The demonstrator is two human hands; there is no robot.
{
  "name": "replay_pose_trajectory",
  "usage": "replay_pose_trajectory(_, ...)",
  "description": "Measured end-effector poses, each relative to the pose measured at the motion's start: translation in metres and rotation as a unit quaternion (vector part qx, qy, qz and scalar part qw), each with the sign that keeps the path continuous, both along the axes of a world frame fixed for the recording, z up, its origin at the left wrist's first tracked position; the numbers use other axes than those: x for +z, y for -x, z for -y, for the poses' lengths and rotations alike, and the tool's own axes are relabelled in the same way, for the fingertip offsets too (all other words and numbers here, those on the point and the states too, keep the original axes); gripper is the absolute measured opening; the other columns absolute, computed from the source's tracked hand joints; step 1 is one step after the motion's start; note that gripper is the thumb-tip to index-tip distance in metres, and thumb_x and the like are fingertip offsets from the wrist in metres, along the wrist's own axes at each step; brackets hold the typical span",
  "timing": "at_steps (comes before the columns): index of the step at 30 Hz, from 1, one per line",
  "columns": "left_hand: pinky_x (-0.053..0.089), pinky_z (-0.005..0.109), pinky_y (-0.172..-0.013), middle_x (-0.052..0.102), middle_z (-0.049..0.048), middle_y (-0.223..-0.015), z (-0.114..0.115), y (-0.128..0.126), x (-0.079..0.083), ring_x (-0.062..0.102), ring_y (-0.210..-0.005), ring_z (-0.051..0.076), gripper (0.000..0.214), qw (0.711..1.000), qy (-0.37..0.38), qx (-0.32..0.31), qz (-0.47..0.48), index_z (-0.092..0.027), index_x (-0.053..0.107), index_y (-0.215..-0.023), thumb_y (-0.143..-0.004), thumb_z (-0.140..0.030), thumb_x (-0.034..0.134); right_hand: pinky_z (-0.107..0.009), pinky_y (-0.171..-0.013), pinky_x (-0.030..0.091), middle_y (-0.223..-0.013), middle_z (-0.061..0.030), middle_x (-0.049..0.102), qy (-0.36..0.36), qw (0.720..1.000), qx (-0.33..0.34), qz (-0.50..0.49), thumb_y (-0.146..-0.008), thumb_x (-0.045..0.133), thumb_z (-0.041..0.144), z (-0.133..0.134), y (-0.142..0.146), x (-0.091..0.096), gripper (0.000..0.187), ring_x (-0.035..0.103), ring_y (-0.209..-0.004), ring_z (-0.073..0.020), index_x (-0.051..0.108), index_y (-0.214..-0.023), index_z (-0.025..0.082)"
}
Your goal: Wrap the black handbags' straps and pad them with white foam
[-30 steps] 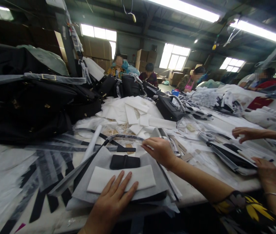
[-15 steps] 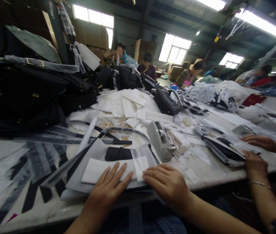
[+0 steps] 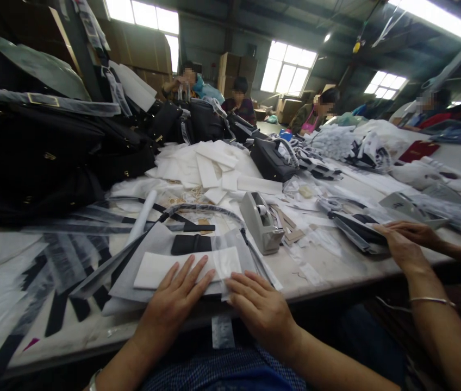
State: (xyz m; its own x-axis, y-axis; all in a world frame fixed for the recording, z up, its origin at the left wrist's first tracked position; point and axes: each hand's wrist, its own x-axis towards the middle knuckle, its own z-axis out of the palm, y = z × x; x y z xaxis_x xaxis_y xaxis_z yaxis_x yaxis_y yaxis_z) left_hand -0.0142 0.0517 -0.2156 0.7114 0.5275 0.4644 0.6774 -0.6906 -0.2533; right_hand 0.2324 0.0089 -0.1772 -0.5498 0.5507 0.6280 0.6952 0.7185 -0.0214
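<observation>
Flat on a white foam sheet (image 3: 153,270), my left hand (image 3: 179,290) has its fingers spread. My right hand (image 3: 257,304) lies with fingers stretched out by the sheet's right end, touching a strip of clear film (image 3: 228,259) that crosses it. Under the sheet is a black bag wrapped in translucent paper (image 3: 128,285); its dark strap tab (image 3: 189,244) shows just beyond the sheet. The film-covered handle (image 3: 208,208) arches away behind. A short clear strip (image 3: 223,331) hangs below the table edge, between my hands.
A grey tape dispenser (image 3: 269,239) stands right of the bag. Black bags (image 3: 30,152) are heaped at the left, with foam pieces (image 3: 206,160) piled behind. Film-covered black strips (image 3: 65,271) lie at the left. A co-worker's hands (image 3: 405,239) handle another bag (image 3: 356,233) at the right.
The camera view has shifted slightly. My hands stay on the foam sheet and film. The clear strip below the table edge shows more plainly. The co-worker's hands have moved further over their bag.
</observation>
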Motion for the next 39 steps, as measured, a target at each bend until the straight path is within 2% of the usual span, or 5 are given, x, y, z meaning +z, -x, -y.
replay_pose_trajectory(7, 0.014, 0.062, -0.119, 0.032, 0.0050, -0.160, 0.008, -0.004, 0.017, 0.026, -0.148, 0.031, 0.082, 0.996, 0.088, -0.006, -0.008, -0.029, 0.023, -0.156, -0.082, 0.001, 0.041, -0.038, -0.107, 0.049, -0.118, -0.0047, 0.074, 0.000, 1.000, 0.002, -0.020, -0.098, 0.057, 0.017, -0.001, -0.004, -0.017, 0.011, 0.067, -0.114, -0.0213, 0.068, -0.100, 0.015)
replay_pose_trajectory(15, 0.035, 0.063, -0.110, 0.021, 0.0155, -0.163, 0.019, -0.019, 0.026, 0.028, -0.146, 0.042, 0.076, 0.994, 0.107, -0.028, -0.022, -0.033, 0.024, -0.156, -0.089, -0.029, 0.061, -0.040, -0.109, 0.047, -0.115, -0.0080, 0.074, 0.015, 0.999, 0.016, -0.043, -0.098, 0.052, 0.013, 0.002, -0.004, -0.024, 0.015, 0.064, -0.121, -0.0216, 0.067, -0.101, 0.014)
replay_pose_trajectory(25, 0.022, 0.052, -0.119, 0.041, 0.0044, -0.155, 0.022, -0.026, 0.009, 0.034, -0.144, 0.035, 0.055, 0.996, 0.052, -0.008, 0.074, -0.038, 0.041, -0.148, -0.095, -0.041, 0.055, -0.032, -0.091, 0.055, -0.090, -0.0076, 0.075, 0.136, 0.985, 0.041, -0.100, -0.098, 0.055, 0.024, -0.050, -0.011, 0.027, 0.017, 0.071, -0.090, -0.0174, 0.068, -0.092, 0.016)
replay_pose_trajectory(30, 0.015, 0.051, -0.122, 0.040, 0.0012, -0.156, 0.021, -0.026, -0.003, 0.032, -0.145, 0.034, 0.055, 0.992, 0.063, 0.000, 0.110, -0.041, 0.041, -0.148, -0.095, -0.044, 0.055, -0.037, -0.106, 0.045, -0.130, -0.0142, 0.065, 0.237, 0.967, 0.059, 0.078, -0.098, 0.056, 0.030, -0.127, 0.011, 0.024, 0.037, 0.059, -0.124, -0.0236, 0.059, -0.130, 0.013)
replay_pose_trajectory(39, 0.019, 0.050, -0.123, 0.042, -0.0045, -0.155, 0.017, -0.031, -0.014, 0.036, -0.143, 0.030, 0.045, 0.992, 0.006, 0.018, 0.126, -0.039, 0.046, -0.145, -0.101, -0.034, 0.040, -0.039, -0.089, 0.051, -0.099, -0.0132, 0.076, 0.327, 0.888, -0.093, 0.310, -0.101, 0.047, 0.032, -0.146, 0.019, 0.028, 0.032, 0.071, -0.097, -0.0288, 0.074, -0.105, 0.016)
